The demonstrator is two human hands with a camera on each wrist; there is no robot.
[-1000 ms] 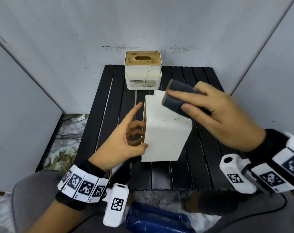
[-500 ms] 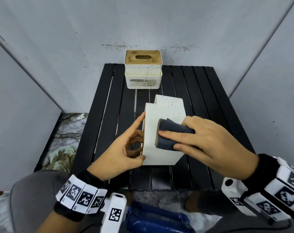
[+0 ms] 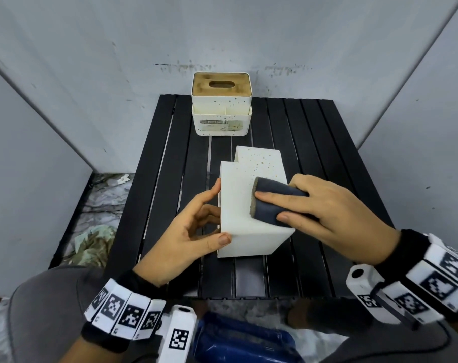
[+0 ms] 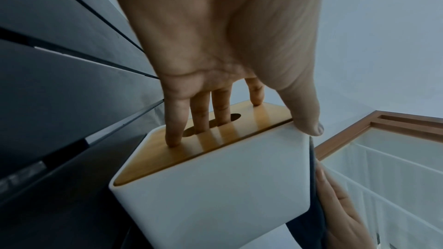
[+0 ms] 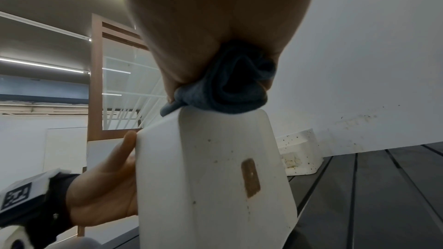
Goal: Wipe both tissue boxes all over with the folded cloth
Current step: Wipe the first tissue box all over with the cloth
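The white tissue box lies tipped on its side on the slatted surface, wooden lid toward the left hand, whose grip clamps that end. The right hand pinches the folded cloth against the box's upturned face. The second tissue box stands upright beyond both.

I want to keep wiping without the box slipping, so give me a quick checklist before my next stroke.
1. Left hand steadies the near tissue box, thumb on its near corner, fingers on the wooden lid: ok.
2. Right hand has a firm grip on the folded cloth: ok.
3. Cloth pressed on the box's upward face: ok.
4. Box tipped on its side on the black table: ok.
5. Face with the brown mark and specks wiped: cannot tell.
6. Far tissue box at the back wiped: cannot tell; it stands untouched.
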